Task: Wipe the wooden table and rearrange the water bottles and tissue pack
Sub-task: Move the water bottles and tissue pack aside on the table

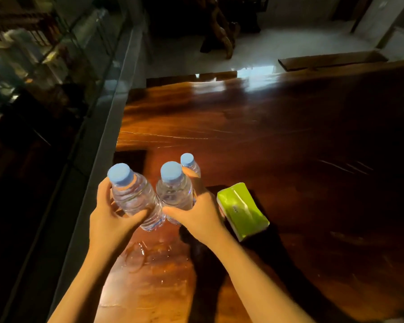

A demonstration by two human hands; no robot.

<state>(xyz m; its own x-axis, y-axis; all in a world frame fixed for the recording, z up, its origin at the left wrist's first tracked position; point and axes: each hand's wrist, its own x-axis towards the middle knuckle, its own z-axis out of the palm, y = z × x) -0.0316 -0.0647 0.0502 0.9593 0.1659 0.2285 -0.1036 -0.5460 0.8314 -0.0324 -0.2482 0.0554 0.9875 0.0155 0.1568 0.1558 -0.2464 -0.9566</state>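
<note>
Three clear water bottles with pale blue caps are bunched near the left side of the glossy wooden table (254, 136). My left hand (110, 215) grips the leftmost bottle (135, 199), which tilts left and looks lifted. My right hand (198, 215) wraps around the middle bottle (173, 190). The third bottle (190, 166) sits just behind it, touching my fingers; whether they hold it too I cannot tell. A green tissue pack (243, 210) lies flat on the table just right of my right hand.
Wet patches and light glints (145, 252) show on the wood beneath the bottles. A glass-fronted cabinet with a grey frame (107, 127) runs along the table's left edge. Pale floor and dark carved furniture (222, 36) lie beyond the far edge.
</note>
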